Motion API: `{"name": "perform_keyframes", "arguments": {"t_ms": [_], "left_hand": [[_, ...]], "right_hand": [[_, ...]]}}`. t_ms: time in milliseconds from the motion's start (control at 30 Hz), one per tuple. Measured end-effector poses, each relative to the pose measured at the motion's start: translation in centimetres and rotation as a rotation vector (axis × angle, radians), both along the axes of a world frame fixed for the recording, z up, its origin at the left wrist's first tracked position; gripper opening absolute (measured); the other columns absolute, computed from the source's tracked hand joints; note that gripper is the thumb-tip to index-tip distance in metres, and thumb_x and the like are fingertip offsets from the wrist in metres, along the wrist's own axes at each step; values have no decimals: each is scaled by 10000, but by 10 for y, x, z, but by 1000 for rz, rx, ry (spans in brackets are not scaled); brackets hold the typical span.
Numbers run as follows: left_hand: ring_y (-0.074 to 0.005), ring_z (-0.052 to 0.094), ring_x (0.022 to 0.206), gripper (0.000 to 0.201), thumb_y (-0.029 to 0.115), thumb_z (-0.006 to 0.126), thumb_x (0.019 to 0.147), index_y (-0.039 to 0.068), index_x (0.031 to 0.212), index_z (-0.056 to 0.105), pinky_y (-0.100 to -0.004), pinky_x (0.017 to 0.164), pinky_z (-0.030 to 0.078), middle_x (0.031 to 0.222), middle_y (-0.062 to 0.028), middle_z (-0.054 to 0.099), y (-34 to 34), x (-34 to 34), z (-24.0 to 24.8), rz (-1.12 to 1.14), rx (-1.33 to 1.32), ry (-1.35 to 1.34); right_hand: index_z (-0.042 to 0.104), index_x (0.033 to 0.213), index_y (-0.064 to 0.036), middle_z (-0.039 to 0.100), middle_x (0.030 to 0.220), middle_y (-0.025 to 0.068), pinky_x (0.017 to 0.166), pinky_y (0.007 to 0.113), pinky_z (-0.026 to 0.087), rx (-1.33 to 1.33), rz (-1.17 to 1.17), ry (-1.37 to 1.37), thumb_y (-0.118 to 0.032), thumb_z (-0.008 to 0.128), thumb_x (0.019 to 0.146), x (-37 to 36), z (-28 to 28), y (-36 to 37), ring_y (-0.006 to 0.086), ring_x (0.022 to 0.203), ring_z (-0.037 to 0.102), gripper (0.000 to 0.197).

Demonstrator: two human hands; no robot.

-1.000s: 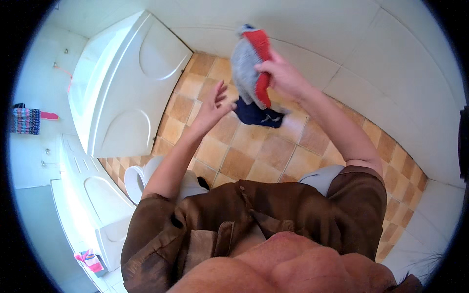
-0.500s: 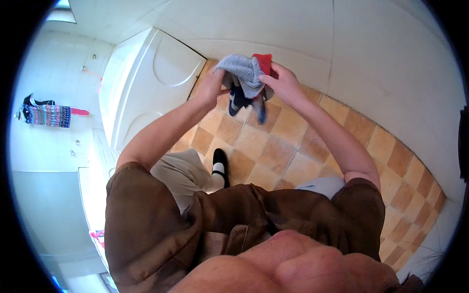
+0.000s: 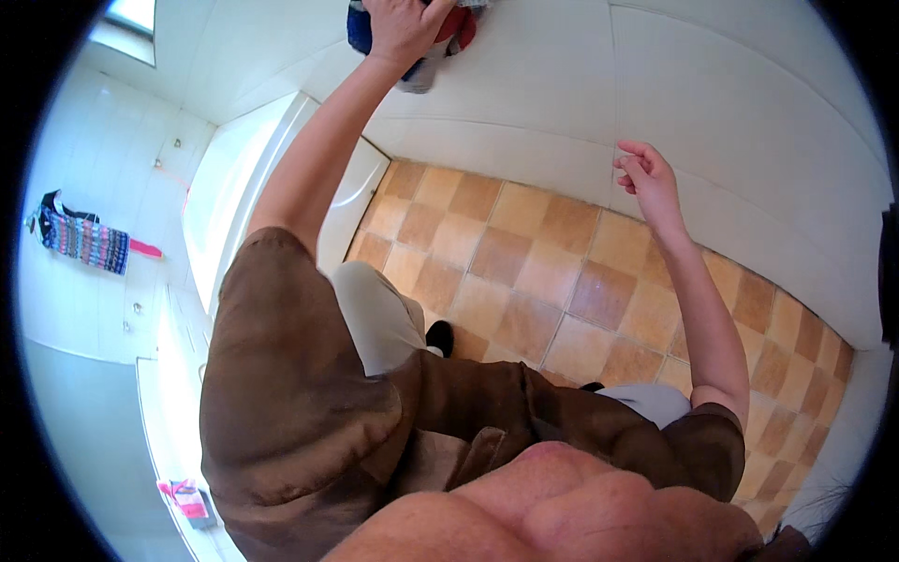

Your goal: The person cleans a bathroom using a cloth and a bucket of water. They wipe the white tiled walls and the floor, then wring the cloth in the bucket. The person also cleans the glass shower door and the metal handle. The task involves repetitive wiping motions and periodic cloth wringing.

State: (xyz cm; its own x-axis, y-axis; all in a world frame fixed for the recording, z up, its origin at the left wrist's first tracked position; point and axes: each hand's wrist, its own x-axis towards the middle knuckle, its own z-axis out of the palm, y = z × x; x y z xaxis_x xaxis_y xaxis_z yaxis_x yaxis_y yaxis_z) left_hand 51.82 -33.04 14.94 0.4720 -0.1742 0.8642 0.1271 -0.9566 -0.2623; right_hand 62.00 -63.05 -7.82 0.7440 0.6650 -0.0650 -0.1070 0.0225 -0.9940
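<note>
My left hand is raised at the top edge of the view, close to the white wall. It is closed on a bundle of cloth in grey, red and dark blue. The upper part of the bundle and some fingertips are cut off by the frame. My right hand hangs apart from the cloth in front of the wall, its fingers loosely bent and spread, holding nothing.
A white appliance-like box with a rounded raised panel stands at the left. A patterned cloth hangs on the far-left wall. Tiles in tan and orange-brown cover the floor, meeting the white wall.
My left hand has lifted the cloth bundle up toward the wall and out to the frame's top edge. My right hand has let go and moved to the right.
</note>
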Motion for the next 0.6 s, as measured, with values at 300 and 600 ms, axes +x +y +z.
{"name": "perform_keyframes", "arguments": {"t_ms": [300, 600], "left_hand": [[-346, 385, 1257, 453, 281, 682, 759, 229, 1208, 653, -709, 1098, 167, 1236, -9, 543, 40, 4, -187, -16, 314, 411], [-473, 392, 1280, 504, 208, 458, 948, -100, 1344, 407, -502, 1101, 268, 1334, -321, 469, 183, -11, -110, 363, -307, -355]], "right_hand": [[612, 1198, -77, 646, 996, 9, 725, 214, 460, -57, -153, -31, -206, 537, 963, 25, -14, -20, 65, 799, 560, 279], [615, 1176, -66, 641, 980, 14, 718, 224, 458, -69, -73, -52, -175, 545, 962, 22, -44, 3, 71, 796, 558, 250]]}}
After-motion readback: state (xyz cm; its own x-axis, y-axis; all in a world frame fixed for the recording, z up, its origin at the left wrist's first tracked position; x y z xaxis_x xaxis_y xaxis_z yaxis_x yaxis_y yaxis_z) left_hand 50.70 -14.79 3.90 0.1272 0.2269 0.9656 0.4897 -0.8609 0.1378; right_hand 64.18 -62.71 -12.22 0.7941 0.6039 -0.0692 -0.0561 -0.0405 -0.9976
